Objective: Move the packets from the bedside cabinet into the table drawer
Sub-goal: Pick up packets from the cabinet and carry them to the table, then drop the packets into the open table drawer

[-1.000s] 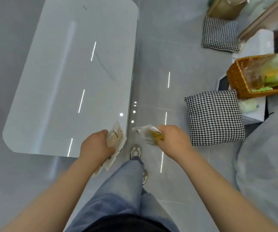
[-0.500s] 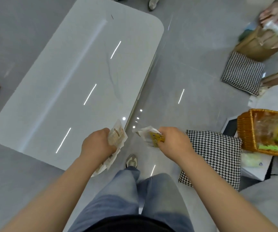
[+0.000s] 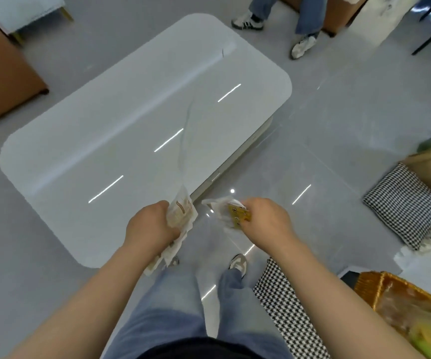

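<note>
From the head view, the one container I can see into is a wicker basket (image 3: 372,287) at my lower right. In it lies something yellow-green in clear wrap (image 3: 421,330), too blurred for me to say what it is. Further up on the right a brown paper bag (image 3: 428,165) stands on the floor (image 3: 338,120), and I cannot see its inside.

My left hand (image 3: 152,226) has its fingers (image 3: 161,206) curled tightly round a bunch of pale packets (image 3: 182,215), just over the near edge of the white surface (image 3: 131,141). My right hand (image 3: 266,221) pinches the yellow packets (image 3: 236,215), together with some white wrapper, over the floor just beside the surface. The two hands are near each other but apart.

The pale packets carry brown print and the yellow ones small dark marks; none of it is readable for me.

On the side of the table, under the surface, there is a small pale strip (image 3: 215,176). I cannot tell if it belongs to the drawer.

A checked cushion (image 3: 287,309) lies on the floor just beside my right foot, and a second cushion (image 3: 403,207) lies near the paper bag. A brown cabinet (image 3: 2,81) stands at the far left. Beyond the surface I see the legs and shoes of another person (image 3: 301,44).
</note>
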{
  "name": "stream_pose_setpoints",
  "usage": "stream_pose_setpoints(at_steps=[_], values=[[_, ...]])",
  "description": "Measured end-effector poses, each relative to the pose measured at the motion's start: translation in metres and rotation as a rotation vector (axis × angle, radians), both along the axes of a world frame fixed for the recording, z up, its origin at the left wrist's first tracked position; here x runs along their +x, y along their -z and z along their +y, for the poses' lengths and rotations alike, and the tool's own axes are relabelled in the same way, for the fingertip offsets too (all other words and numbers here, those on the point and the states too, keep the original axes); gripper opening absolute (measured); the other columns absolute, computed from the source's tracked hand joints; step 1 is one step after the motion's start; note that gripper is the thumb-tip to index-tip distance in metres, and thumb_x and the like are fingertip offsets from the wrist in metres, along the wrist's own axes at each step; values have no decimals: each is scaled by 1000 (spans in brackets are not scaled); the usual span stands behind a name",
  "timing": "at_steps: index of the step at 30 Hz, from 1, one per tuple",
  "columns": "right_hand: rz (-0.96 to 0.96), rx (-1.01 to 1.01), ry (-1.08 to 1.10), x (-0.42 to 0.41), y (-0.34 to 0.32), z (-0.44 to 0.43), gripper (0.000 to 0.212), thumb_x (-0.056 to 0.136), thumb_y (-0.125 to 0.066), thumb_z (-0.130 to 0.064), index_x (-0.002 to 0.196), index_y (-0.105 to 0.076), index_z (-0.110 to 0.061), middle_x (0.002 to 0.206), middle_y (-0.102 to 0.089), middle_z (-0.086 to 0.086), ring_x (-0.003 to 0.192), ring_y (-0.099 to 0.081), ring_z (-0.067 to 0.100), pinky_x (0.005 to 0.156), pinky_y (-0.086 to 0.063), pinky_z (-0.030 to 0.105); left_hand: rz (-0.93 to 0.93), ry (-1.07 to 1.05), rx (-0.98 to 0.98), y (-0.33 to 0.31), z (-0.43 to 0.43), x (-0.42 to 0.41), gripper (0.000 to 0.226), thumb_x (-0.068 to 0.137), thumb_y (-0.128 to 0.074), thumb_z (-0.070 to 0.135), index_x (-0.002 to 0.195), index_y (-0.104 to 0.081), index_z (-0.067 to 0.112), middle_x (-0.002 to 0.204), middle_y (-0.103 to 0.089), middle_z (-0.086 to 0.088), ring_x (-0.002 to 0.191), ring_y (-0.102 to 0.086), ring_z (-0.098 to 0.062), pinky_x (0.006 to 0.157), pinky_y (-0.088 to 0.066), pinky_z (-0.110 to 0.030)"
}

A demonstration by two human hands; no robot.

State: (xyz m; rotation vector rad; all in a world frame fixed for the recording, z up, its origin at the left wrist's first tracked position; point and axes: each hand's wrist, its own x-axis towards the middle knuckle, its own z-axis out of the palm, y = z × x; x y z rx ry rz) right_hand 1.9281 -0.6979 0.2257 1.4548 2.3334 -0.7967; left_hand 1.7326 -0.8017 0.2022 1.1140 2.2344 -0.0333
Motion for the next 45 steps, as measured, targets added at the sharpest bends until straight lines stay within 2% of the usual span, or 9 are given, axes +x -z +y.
stream_pose_setpoints(at_steps=[2,5,13,18,21,26,33,40,45], values=[[3,1,-80,7,2,18,11,81,-52,-12,77,-58,-21,70,-55,-2,70,-52,23,49,-30,25,9,-79,-4,0,1,15,19,77,-62,30,85,-54,15,75,-57,3,73,-57,-20,57,-40,-28],[4,12,-182,7,7,38,14,81,-52,-12,87,-62,-20,79,-61,0,76,-56,24,58,-36,27,15,-173,-13,-1,2,28,16,78,-61,28,84,-53,16,74,-57,2,73,-56,-20,56,-39,-28],[-14,-10,-361,-19,29,62,10,83,-51,-13,85,-59,-19,76,-60,0,72,-56,24,56,-39,28,-21,-354,-8,16,4,22,19,75,-62,30,83,-52,16,75,-58,2,74,-58,-21,62,-47,-31],[-22,3,-417,-46,41,78,10,84,-51,-17,87,-60,-18,82,-63,1,76,-56,26,59,-38,28,-41,-417,19,25,8,10,19,77,-62,31,83,-51,16,72,-55,3,75,-58,-23,57,-39,-28],[-13,3,-453,-58,44,89,12,85,-51,-18,89,-62,-20,83,-65,0,79,-59,27,59,-36,27,-31,-455,20,27,11,4,21,79,-62,32,85,-53,15,74,-56,2,76,-58,-23,57,-40,-28],[-16,-21,-548,-79,49,114,10,85,-51,-16,77,-56,-20,75,-59,-1,72,-53,25,49,-28,25,-13,-550,20,30,25,4,21,82,-57,36,82,-49,16,71,-52,5,72,-53,-21,52,-32,-26],[17,-43,-680,-99,64,166,18,82,-51,-11,67,-44,-18,61,-46,-3,65,-48,24,46,-25,26,10,-698,6,44,51,17,20,78,-62,24,89,-52,11,71,-49,4,71,-51,-21,48,-29,-25],[21,22,-772,-126,110,198,28,83,-47,-10,61,-34,-21,62,-46,-3,66,-48,24,47,-26,27,-19,-792,42,92,76,18,17,77,-61,23,84,-50,12,76,-58,0,72,-56,-21,51,-34,-27],[21,71,-778,-157,164,212,20,81,-49,-10,65,-40,-17,62,-48,-2,64,-49,24,48,-27,28,24,-827,99,145,83,-8,16,80,-58,28,82,-49,15,73,-57,2,68,-55,-17,51,-35,-27]])
